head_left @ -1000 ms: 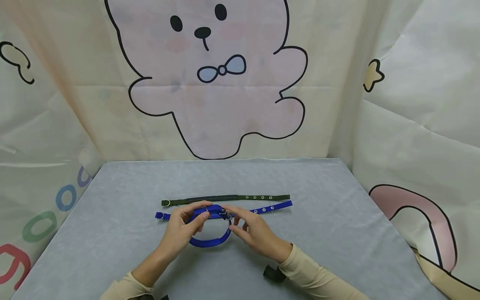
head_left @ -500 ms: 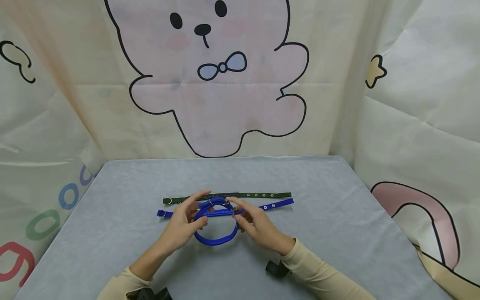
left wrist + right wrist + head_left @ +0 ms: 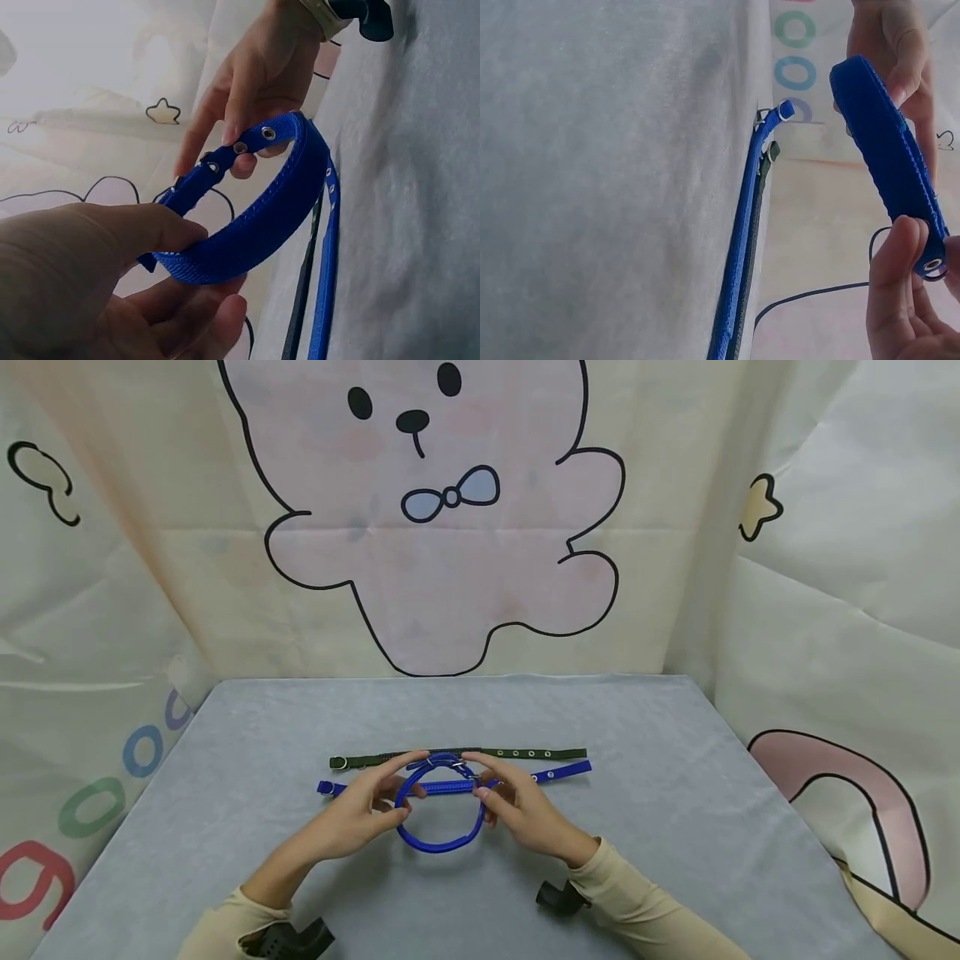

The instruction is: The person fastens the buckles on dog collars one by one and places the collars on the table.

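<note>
Just above the bench (image 3: 675, 852) there's a blue loop (image 3: 442, 847) held up: left hand (image 3: 348, 822) has 1 side pinched in its fingers (image 3: 226, 319), parted just enough for it, and right hand (image 3: 531, 814) pinches the other side by an eyelet (image 3: 932, 265), same deal. Past it, 1 blue strap (image 3: 572, 771) and 1 green strap (image 3: 562, 754) lie side by side

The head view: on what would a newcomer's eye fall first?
Probably on the big pink cartoon animal, upper middle, on the cream backdrop. Next comes the blue fabric strap, looped into a ring, held by the left hand and right hand above the grey cloth-covered table. Beyond it, a dark green strap and a second blue strap lie outstretched.
</note>
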The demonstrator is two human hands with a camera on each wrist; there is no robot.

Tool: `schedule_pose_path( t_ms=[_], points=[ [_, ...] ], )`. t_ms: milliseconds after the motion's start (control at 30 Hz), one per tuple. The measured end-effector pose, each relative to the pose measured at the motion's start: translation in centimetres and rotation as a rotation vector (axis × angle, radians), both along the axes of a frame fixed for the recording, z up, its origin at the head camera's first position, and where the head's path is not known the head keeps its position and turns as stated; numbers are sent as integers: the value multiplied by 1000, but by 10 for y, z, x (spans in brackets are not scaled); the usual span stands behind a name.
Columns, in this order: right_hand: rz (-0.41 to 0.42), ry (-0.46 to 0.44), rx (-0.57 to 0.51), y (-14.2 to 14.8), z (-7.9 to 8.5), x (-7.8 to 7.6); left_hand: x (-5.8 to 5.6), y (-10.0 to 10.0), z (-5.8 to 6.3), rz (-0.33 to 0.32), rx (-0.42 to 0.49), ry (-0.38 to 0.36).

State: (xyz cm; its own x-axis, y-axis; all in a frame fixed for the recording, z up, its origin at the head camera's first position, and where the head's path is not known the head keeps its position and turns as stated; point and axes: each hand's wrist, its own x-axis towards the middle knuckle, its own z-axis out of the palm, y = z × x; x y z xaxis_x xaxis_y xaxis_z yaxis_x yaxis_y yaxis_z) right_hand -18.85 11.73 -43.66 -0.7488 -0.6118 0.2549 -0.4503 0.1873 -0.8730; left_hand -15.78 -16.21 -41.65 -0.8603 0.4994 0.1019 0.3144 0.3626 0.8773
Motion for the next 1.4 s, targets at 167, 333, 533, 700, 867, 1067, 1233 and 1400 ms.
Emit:
schedule_pose_path(
  t_ms=[167, 333, 533, 700, 867, 1067, 1233, 1400],
  points=[
    [14, -59, -20, 0, 2, -2, 1, -4, 3, 20, -54, 4],
    [21, -125, -7, 0, 4, -5, 2, -9, 5, 17, -65, 3],
    [68, -181, 9, -4, 9, -7, 4, -19, 5, 22, -55, 0],
    [98, -190, 27, -9, 11, -9, 8, -27, 2, 16, -25, -24],
    [124, -182, 53, -15, 7, -11, 12, -35, -2, 16, -7, -56],
    [161, -217, 68, -22, 4, -10, 15, -43, -4, 38, -3, -86],
    [184, -238, 86, -28, -2, -12, 16, -50, -7, 35, -3, -116],
    [207, -260, 105, -35, -6, -13, 16, -59, -8, 36, -23, -153]
  ],
)
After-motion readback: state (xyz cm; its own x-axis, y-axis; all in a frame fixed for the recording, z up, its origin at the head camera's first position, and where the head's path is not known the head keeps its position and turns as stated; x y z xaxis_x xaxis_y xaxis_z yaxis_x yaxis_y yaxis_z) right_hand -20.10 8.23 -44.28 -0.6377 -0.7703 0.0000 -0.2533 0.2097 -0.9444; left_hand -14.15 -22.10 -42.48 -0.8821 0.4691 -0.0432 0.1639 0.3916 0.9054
